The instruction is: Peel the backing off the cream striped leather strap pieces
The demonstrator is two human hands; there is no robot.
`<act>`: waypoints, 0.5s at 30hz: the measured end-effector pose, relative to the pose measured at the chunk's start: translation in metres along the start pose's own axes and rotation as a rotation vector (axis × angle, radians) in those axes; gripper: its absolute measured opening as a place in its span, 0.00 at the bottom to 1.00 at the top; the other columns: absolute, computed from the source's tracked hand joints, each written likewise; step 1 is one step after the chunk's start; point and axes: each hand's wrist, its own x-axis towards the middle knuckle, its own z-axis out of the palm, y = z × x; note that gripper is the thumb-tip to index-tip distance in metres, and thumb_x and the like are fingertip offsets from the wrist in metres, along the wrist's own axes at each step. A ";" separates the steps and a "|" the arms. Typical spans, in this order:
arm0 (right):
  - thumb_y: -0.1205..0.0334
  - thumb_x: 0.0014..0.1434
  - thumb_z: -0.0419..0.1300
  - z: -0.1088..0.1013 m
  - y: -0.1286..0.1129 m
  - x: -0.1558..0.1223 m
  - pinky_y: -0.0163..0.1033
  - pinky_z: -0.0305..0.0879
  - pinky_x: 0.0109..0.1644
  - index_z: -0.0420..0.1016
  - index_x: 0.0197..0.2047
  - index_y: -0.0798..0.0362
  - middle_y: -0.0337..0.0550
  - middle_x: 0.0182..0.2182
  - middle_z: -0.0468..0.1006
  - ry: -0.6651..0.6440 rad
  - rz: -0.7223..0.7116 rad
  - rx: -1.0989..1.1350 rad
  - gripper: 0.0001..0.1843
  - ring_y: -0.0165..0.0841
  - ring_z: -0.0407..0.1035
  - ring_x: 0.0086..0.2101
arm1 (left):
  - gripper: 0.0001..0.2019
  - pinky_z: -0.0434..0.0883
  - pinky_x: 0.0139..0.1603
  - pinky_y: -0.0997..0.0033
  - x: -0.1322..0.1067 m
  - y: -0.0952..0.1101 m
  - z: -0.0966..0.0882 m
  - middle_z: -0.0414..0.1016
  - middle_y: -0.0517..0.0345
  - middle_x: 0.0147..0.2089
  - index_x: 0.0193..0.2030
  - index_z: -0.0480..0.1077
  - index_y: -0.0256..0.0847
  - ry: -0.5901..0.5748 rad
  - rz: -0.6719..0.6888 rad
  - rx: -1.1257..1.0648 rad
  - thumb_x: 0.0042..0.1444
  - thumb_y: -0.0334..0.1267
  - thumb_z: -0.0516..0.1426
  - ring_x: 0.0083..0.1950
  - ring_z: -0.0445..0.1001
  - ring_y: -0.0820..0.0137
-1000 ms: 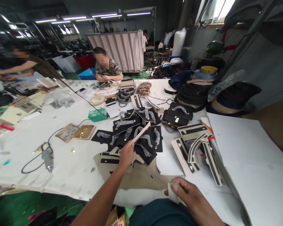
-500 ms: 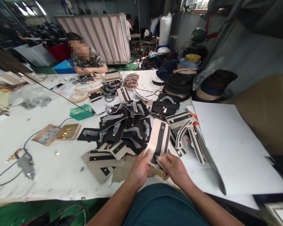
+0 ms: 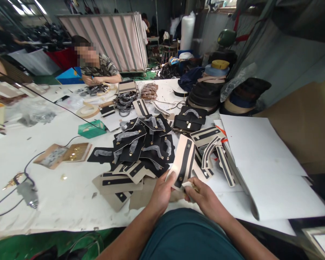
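My left hand (image 3: 161, 192) is closed on the left edge of a beige bag panel (image 3: 183, 159) with a black strip down its middle. Two small round metal fittings show on that strip, one near the top and one near the bottom. At the panel's lower right corner, my right hand (image 3: 199, 193) pinches a small pale flat piece (image 3: 187, 184); its kind is not clear. Just beyond lies a heap of black bag flaps (image 3: 132, 150) with plastic-wrapped handles. More beige panels (image 3: 121, 182) with black strips stick out beneath the heap.
A finished-looking black handbag (image 3: 190, 118) sits behind the panel. Striped strips (image 3: 224, 166) and large white sheets (image 3: 262, 159) lie on the right. Leftward are a box of brass fittings (image 3: 77, 152), a green box (image 3: 91, 129) and a corded grey tool (image 3: 27, 194). A person (image 3: 96, 68) sits across the table.
My right hand has drawn slightly right, off the lower fitting, which now shows more plainly. The panel has bent and turned a little in my left hand. The view has shifted slightly.
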 end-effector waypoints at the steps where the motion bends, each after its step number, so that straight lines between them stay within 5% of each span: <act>1: 0.48 0.71 0.54 0.000 0.002 0.000 0.38 0.65 0.39 0.72 0.37 0.51 0.38 0.31 0.78 0.003 -0.001 -0.004 0.17 0.34 0.70 0.33 | 0.28 0.77 0.41 0.62 0.000 -0.001 -0.001 0.84 0.46 0.45 0.60 0.74 0.39 0.005 0.007 -0.001 0.58 0.55 0.63 0.44 0.82 0.55; 15: 0.35 0.68 0.53 0.009 0.009 0.001 0.35 0.61 0.27 0.64 0.27 0.50 0.32 0.16 0.68 0.152 0.099 -0.044 0.28 0.30 0.64 0.20 | 0.26 0.76 0.50 0.61 -0.014 0.002 0.002 0.83 0.47 0.47 0.59 0.76 0.39 -0.030 0.088 0.123 0.61 0.54 0.61 0.50 0.81 0.54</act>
